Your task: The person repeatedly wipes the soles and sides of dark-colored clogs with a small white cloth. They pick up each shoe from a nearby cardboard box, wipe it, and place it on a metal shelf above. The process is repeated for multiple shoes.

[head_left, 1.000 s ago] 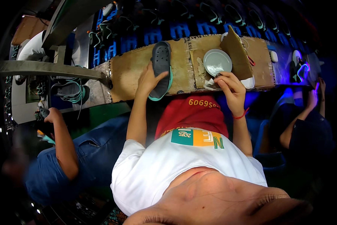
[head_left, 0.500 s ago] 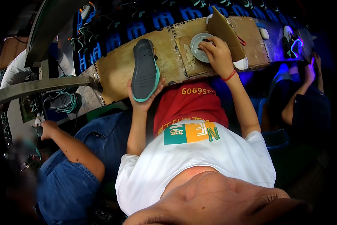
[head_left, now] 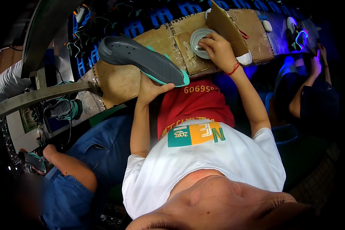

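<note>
My left hand [head_left: 151, 88] grips a dark grey shoe sole with a teal edge [head_left: 141, 60], held up with its toe end pointing left above the cardboard-covered work surface [head_left: 118, 82]. My right hand [head_left: 218, 50] reaches into a small round white dish [head_left: 198, 37] on the cardboard, fingers bent over the dish; whether they hold a small tool I cannot tell. A red cord circles that wrist. A folded flap of cardboard [head_left: 228, 25] stands just right of the dish.
A person in blue denim [head_left: 76, 172] sits to my left with a hand near another teal-edged shoe [head_left: 34, 161]. Another person's arm [head_left: 314, 76] is at the right. A grey metal rail [head_left: 34, 97] runs at the left. Blue crates [head_left: 161, 17] line the back.
My left hand has lifted the sole off the cardboard and turned it sideways. My right hand has stayed at the white dish.
</note>
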